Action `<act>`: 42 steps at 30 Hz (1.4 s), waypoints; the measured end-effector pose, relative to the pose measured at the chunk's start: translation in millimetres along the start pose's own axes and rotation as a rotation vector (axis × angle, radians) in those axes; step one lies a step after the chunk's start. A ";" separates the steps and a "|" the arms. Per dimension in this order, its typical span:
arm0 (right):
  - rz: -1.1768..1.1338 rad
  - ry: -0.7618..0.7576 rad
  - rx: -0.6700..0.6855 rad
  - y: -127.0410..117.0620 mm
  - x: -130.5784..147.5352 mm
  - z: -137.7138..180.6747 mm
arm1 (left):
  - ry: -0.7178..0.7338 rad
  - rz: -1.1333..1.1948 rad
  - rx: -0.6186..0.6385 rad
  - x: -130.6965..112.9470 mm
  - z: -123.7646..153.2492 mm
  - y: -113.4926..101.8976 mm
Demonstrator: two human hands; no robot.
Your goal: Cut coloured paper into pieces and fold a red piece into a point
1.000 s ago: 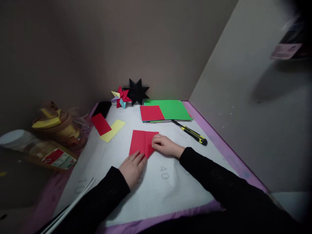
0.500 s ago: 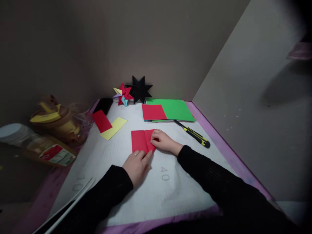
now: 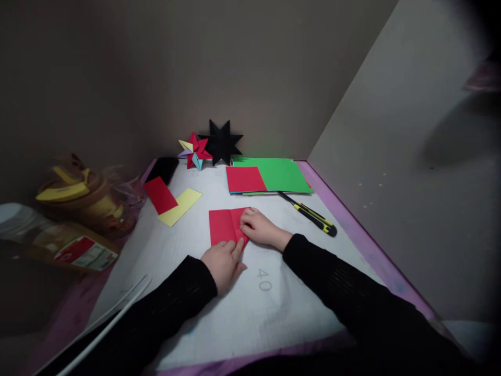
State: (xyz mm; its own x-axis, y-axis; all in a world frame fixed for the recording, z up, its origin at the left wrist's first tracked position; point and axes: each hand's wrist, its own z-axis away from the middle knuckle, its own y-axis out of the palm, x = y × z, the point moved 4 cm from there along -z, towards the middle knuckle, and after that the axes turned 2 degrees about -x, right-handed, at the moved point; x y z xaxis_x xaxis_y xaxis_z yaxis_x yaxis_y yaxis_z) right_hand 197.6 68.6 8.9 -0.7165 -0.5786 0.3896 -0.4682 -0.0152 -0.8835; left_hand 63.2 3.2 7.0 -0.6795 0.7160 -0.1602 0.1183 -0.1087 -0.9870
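Note:
A square of red paper (image 3: 221,225) lies on the white sheet with a crease running down its middle. The right part of the paper is folded, its lower right corner slanting inward. Curled fingers of my right hand (image 3: 259,226) pinch and press this folded right side. My left hand (image 3: 224,263) rests on the paper's lower edge, index finger stretched along the fold and thumb apart. Both fingertip areas partly cover the paper. A yellow and black utility knife (image 3: 313,215) lies to the right of my hands.
Green paper (image 3: 287,175) and a red sheet (image 3: 246,179) are stacked at the back. A multicoloured folded star (image 3: 195,150) and a black star (image 3: 221,141) stand by the wall. Red (image 3: 161,195) and yellow (image 3: 183,204) strips, a phone (image 3: 163,169) and a bottle (image 3: 50,240) are left.
My left hand has shifted slightly right along the paper's lower edge. The right hand stays on the folded side. The whole view has moved a little.

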 end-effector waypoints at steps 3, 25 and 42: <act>0.021 0.002 0.009 0.5 0.4 0.1 | 0.006 -0.003 0.000 -1.3 1.1 -0.9; 0.088 0.017 0.007 2.1 0.4 0.2 | 0.038 0.066 -0.110 4.9 1.5 -2.4; 0.066 0.048 0.008 1.7 0.0 0.8 | 0.003 0.048 -0.027 5.3 -0.9 2.1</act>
State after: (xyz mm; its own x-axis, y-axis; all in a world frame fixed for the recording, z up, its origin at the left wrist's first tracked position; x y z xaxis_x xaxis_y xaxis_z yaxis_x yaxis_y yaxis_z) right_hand 197.2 67.8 7.2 -0.7697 -0.5386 0.3427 -0.4153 0.0147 -0.9096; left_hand 60.5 7.4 4.1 -0.6706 0.7122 -0.2077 0.1703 -0.1247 -0.9775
